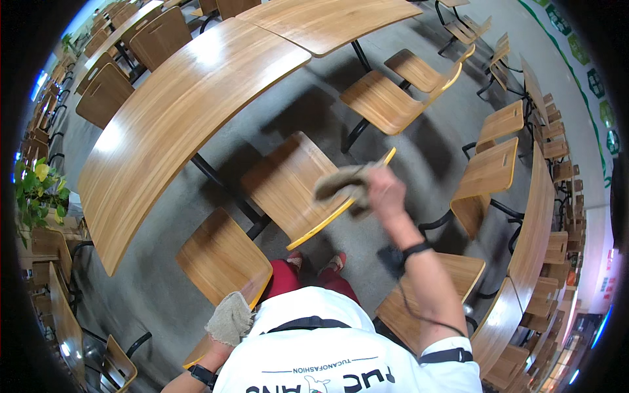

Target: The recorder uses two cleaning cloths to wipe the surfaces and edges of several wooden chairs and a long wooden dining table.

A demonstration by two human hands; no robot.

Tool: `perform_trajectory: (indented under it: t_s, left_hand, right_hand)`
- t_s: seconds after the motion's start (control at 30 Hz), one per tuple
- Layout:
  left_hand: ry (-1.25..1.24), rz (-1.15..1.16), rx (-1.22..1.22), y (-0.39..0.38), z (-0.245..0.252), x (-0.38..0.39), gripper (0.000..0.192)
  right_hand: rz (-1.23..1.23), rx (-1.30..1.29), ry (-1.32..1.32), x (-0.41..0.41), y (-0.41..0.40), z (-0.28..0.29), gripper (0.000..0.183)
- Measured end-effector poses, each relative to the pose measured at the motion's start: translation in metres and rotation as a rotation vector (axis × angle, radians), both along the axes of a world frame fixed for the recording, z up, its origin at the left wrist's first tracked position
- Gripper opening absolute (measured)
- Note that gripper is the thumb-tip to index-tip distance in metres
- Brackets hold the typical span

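Observation:
My right hand [385, 191] is closed on a greyish-beige cloth [344, 184], blurred by motion, at the yellow-edged backrest of a wooden chair [290, 184] in the middle of the view. Another cloth [230, 319], pale and frayed, covers most of my left hand [221, 339], low and left of centre, so its fingers are hidden. That hand is beside the backrest edge of a second wooden chair [223, 255]; whether they touch cannot be told. Both chairs are fixed on black metal bars beside a long wooden table [196, 93].
More wooden chairs [383, 100] stand on the right along another long table [535, 221]. Just behind my right forearm is a chair seat [432, 290]. A leafy green plant [42, 191] is at the far left. Grey floor [162, 290] shows between the furniture.

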State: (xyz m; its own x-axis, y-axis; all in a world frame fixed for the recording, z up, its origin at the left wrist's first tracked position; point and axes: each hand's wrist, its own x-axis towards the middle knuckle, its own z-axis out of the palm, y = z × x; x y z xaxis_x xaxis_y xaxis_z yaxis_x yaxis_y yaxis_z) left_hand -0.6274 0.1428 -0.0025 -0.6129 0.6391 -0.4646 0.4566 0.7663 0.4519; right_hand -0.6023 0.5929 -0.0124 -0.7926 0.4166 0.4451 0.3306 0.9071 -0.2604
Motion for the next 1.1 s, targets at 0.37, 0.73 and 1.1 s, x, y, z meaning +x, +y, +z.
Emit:
perform_trajectory:
  t_s: [0.37, 0.73, 1.1]
  left_hand:
    - [0.386, -0.226, 0.292, 0.075, 0.002, -0.097, 0.044]
    - [0.306, -0.804, 0.357, 0.28, -0.003, -0.093, 0.048]
    - [0.246, -0.616, 0.391, 0.297, 0.013, -0.075, 0.05]
  right_hand:
    - [-0.271, -1.947, 0.916, 0.034, 0.007, -0.075, 0.036]
    - [-0.49, -2.443, 0.846, -0.013, -0.177, -0.07, 0.033]
    - [-0.788, -1.509, 0.432, -0.017, -0.114, -0.096, 0.037]
